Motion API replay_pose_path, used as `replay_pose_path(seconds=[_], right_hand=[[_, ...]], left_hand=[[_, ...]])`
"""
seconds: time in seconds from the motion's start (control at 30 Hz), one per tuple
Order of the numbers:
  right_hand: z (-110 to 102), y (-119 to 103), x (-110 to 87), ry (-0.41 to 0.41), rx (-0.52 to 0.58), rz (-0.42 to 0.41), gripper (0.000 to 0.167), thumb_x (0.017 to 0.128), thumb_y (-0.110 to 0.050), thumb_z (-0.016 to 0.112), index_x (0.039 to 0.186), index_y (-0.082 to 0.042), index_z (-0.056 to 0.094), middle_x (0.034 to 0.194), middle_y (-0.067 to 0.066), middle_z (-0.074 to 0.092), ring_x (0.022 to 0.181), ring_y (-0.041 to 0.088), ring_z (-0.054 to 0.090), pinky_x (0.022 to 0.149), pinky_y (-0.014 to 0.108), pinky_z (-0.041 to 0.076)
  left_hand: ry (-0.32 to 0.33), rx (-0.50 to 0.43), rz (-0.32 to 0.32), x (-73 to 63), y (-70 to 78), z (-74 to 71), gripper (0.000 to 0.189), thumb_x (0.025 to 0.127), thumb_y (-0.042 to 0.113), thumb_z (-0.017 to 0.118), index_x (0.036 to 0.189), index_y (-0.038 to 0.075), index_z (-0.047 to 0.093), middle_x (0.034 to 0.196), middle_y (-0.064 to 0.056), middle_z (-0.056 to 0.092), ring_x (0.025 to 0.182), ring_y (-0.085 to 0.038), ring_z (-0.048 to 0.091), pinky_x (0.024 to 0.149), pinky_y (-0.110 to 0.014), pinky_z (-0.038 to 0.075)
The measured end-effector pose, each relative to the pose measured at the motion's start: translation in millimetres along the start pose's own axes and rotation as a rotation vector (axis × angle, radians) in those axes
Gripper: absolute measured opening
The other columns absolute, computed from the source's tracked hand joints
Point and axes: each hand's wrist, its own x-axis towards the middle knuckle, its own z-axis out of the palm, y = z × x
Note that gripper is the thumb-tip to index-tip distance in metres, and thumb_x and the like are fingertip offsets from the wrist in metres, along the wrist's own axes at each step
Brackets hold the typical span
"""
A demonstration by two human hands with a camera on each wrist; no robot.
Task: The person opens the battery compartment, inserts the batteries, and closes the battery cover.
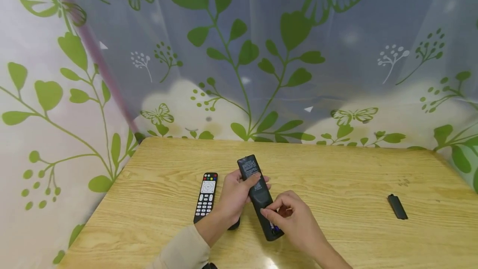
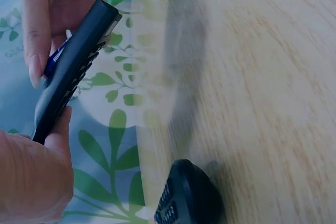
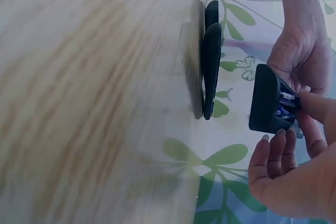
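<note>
My left hand (image 1: 234, 196) grips a black remote control (image 1: 257, 194) with its labelled back facing up, thumb across the back. At the remote's near end the battery compartment is uncovered, with blue batteries (image 3: 285, 104) inside. Thumb and forefinger of my right hand (image 1: 295, 217) pinch at a battery there; in the left wrist view that blue battery (image 2: 56, 60) stands tilted partly out of the compartment. Fingers hide part of the compartment. The remote is held above the table. Its likely battery cover (image 1: 397, 206) lies on the table at the right.
Another remote (image 1: 205, 194) lies buttons up on the wooden table (image 1: 336, 177), left of my hands. Beside it, a further dark remote (image 1: 234, 225) is mostly hidden by my left wrist. A patterned curtain (image 1: 242, 74) hangs behind the table.
</note>
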Motion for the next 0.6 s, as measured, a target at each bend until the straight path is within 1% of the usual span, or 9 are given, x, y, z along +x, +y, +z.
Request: replay_pose_path(seconds=[0.13,0.2,0.3,0.37,0.47,0.53,0.6], right_hand=[[0,3,2.7,-0.002,0.111,0.070,0.017,0.081,-0.021,0.078,0.078,-0.011,0.064,0.096,0.005,0.054,0.083,0.021,0.052,0.074,0.029,0.050],[0,5,3.3,-0.007,0.173,0.124,0.021,0.081,-0.022,0.078,0.083,-0.009,0.061,0.100,0.007,0.054,0.086,0.022,0.054,0.074,0.032,0.051],[2,5,4.8,-0.028,0.290,0.213,0.031,0.084,-0.023,0.075,0.096,-0.006,0.053,0.110,0.012,0.052,0.087,0.023,0.059,0.072,0.035,0.053],[2,6,6.0,-0.055,0.373,0.273,0.038,0.086,-0.025,0.073,0.106,-0.003,0.049,0.114,0.015,0.049,0.089,0.025,0.060,0.071,0.035,0.053],[-1,9,7.4,-0.165,0.468,0.334,0.053,0.091,-0.033,0.065,0.126,0.000,0.043,0.119,0.016,0.047,0.095,0.024,0.058,0.076,0.034,0.052],[-4,11,7.4,-0.288,0.563,0.376,0.061,0.094,-0.036,0.060,0.135,0.003,0.038,0.118,0.017,0.048,0.095,0.023,0.059,0.077,0.034,0.054],[-7,15,6.9,-0.436,0.662,0.414,0.062,0.097,-0.038,0.054,0.138,0.004,0.035,0.118,0.016,0.051,0.092,0.021,0.061,0.076,0.033,0.055]], left_hand=[[0.006,-0.016,0.007,-0.4,1.2,2.0,0.040,0.098,0.008,0.052,0.130,-0.014,0.041,0.110,-0.028,0.063,0.102,-0.036,0.064,0.084,-0.039,0.054],[0.011,-0.024,0.011,-0.8,1.5,2.5,0.040,0.098,0.008,0.052,0.130,-0.014,0.041,0.110,-0.028,0.062,0.103,-0.037,0.063,0.085,-0.039,0.053],[0.017,-0.035,0.017,-1.1,2.8,2.7,0.039,0.099,0.008,0.051,0.129,-0.014,0.042,0.111,-0.029,0.062,0.105,-0.038,0.062,0.086,-0.039,0.053],[0.021,-0.041,0.022,-1.0,4.1,2.9,0.038,0.099,0.009,0.052,0.128,-0.013,0.043,0.109,-0.026,0.063,0.104,-0.036,0.062,0.086,-0.038,0.053],[0.022,-0.050,0.030,-1.5,6.5,3.4,0.037,0.099,0.008,0.052,0.128,-0.013,0.044,0.107,-0.023,0.065,0.102,-0.034,0.064,0.087,-0.038,0.053],[0.018,-0.052,0.032,-1.9,7.5,4.3,0.037,0.098,0.008,0.052,0.127,-0.013,0.044,0.106,-0.022,0.066,0.101,-0.034,0.064,0.087,-0.038,0.053],[0.010,-0.055,0.029,-2.5,8.0,5.5,0.037,0.098,0.008,0.053,0.127,-0.013,0.045,0.106,-0.023,0.066,0.101,-0.034,0.064,0.087,-0.038,0.053]])
